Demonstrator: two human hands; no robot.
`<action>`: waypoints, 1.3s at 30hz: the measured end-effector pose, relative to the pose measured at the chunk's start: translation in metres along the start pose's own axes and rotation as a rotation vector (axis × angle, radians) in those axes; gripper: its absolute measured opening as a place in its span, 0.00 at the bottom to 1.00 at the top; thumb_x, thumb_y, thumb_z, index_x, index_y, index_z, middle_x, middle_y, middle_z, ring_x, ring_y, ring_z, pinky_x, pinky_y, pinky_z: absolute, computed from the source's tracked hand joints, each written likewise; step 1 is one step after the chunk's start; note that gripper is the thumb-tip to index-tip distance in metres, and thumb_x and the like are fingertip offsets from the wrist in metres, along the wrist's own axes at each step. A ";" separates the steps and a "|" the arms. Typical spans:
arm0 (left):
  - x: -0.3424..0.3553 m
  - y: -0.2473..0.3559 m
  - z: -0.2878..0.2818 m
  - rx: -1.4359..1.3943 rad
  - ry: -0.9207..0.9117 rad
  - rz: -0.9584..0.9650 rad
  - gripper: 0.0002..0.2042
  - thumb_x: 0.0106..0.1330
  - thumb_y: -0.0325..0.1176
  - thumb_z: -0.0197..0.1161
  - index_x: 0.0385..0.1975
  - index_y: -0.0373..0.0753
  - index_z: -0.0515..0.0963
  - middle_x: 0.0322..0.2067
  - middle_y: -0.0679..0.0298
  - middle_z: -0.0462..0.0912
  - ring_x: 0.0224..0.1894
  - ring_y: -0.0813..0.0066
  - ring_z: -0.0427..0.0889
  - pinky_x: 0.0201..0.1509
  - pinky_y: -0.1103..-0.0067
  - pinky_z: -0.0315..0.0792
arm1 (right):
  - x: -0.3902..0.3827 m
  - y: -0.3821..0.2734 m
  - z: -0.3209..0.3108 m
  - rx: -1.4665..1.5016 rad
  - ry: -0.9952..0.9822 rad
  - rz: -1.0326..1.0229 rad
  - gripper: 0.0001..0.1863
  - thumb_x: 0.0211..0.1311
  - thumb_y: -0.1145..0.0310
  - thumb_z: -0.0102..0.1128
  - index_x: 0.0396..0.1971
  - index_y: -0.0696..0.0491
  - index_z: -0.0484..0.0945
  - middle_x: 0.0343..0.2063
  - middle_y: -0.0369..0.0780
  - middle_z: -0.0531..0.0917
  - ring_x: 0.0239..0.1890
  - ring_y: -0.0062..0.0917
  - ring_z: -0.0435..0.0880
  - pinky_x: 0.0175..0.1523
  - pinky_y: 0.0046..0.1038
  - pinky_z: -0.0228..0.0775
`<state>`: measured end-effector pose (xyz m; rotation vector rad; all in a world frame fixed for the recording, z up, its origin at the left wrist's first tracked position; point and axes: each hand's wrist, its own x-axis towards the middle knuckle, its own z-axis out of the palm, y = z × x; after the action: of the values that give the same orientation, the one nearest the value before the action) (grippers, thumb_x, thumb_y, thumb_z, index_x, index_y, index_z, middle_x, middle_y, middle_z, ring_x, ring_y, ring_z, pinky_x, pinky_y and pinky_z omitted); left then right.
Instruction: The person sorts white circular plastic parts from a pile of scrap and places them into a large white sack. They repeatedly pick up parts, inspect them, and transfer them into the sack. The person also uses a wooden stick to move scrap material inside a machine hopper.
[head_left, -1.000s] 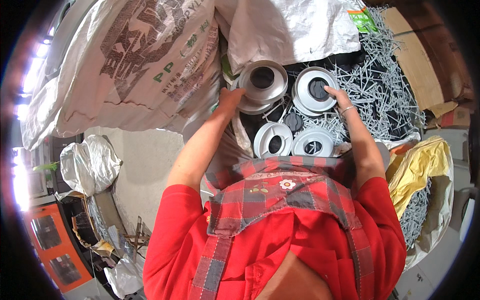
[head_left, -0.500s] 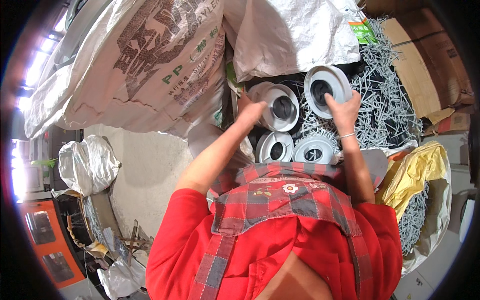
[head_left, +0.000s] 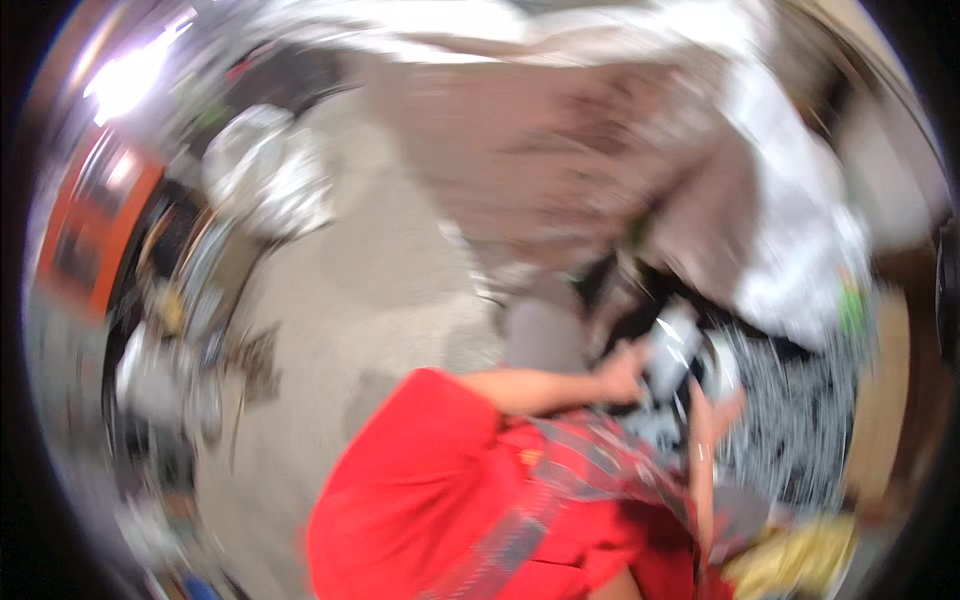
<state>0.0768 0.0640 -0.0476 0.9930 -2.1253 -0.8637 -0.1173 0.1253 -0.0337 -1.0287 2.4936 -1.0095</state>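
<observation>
Motion blur smears this view. My left hand [head_left: 625, 372] reaches in from the left and is against a pale grey round plastic part [head_left: 672, 345]; its fingers are too smeared to read. My right hand [head_left: 715, 412] is closed at the near edge of another pale grey plastic ring [head_left: 722, 368], just right of the first part. More grey pieces [head_left: 655, 428] lie below my hands, near my checked apron [head_left: 600, 455], and are only vaguely visible. A mass of thin grey nail-like pieces [head_left: 790, 410] spreads to the right of my right hand.
A big woven sack [head_left: 540, 160] hangs beyond my hands, with white sacking [head_left: 790, 190] beside it. Cardboard [head_left: 880, 400] stands at the right, a yellow bag [head_left: 795, 560] at lower right. Concrete floor [head_left: 380, 250], a white bag [head_left: 265, 175] and an orange machine [head_left: 100, 215] are leftward.
The whole view has swung and tilted, so my hands and the grey parts now sit lower and farther right. The two parts appear closer together. The picture has gone blurry.
</observation>
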 end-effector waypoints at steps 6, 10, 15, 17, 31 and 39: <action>0.013 0.016 0.033 0.015 -0.204 -0.331 0.45 0.42 0.22 0.60 0.66 0.59 0.53 0.47 0.54 0.66 0.48 0.50 0.71 0.48 0.63 0.69 | 0.022 0.036 -0.015 -0.136 0.065 -0.075 0.49 0.39 0.48 0.73 0.56 0.65 0.62 0.52 0.56 0.70 0.54 0.49 0.68 0.62 0.41 0.58; 0.018 0.039 0.043 -0.108 -0.089 -0.166 0.41 0.44 0.21 0.57 0.64 0.54 0.58 0.46 0.54 0.67 0.50 0.51 0.69 0.50 0.65 0.67 | -0.010 -0.016 -0.067 -0.099 0.185 -0.099 0.41 0.43 0.54 0.73 0.52 0.65 0.65 0.51 0.55 0.69 0.51 0.47 0.70 0.55 0.46 0.65; 0.067 0.106 0.001 -0.048 -0.112 0.195 0.39 0.41 0.20 0.57 0.61 0.47 0.61 0.52 0.49 0.64 0.53 0.49 0.66 0.51 0.65 0.67 | 0.005 -0.044 -0.129 0.060 0.401 -0.138 0.54 0.34 0.41 0.74 0.54 0.66 0.60 0.48 0.58 0.69 0.52 0.49 0.69 0.57 0.47 0.62; 0.075 0.135 -0.043 -0.031 -0.033 0.315 0.38 0.41 0.20 0.58 0.60 0.48 0.62 0.52 0.48 0.64 0.53 0.47 0.66 0.51 0.63 0.68 | 0.032 -0.046 -0.136 0.100 0.641 -0.275 0.35 0.45 0.62 0.74 0.51 0.64 0.68 0.48 0.51 0.75 0.48 0.38 0.75 0.56 0.32 0.65; 0.212 0.310 -0.496 0.718 0.609 0.833 0.27 0.49 0.24 0.65 0.54 0.37 0.70 0.43 0.57 0.80 0.43 0.72 0.79 0.47 0.78 0.74 | 0.031 -0.481 -0.283 0.429 0.717 -1.337 0.25 0.43 0.62 0.68 0.39 0.64 0.74 0.33 0.48 0.81 0.36 0.28 0.81 0.41 0.32 0.75; 0.172 0.238 -0.534 0.943 0.357 -0.207 0.25 0.58 0.49 0.60 0.46 0.34 0.77 0.33 0.48 0.82 0.34 0.68 0.79 0.43 0.70 0.71 | 0.129 -0.510 -0.146 -0.246 0.213 -1.450 0.38 0.58 0.41 0.53 0.58 0.57 0.65 0.51 0.53 0.73 0.55 0.43 0.72 0.59 0.38 0.65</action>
<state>0.2963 -0.1121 0.4929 1.6851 -2.1105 0.3099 -0.0142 -0.1507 0.4262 -3.0606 1.7032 -1.0608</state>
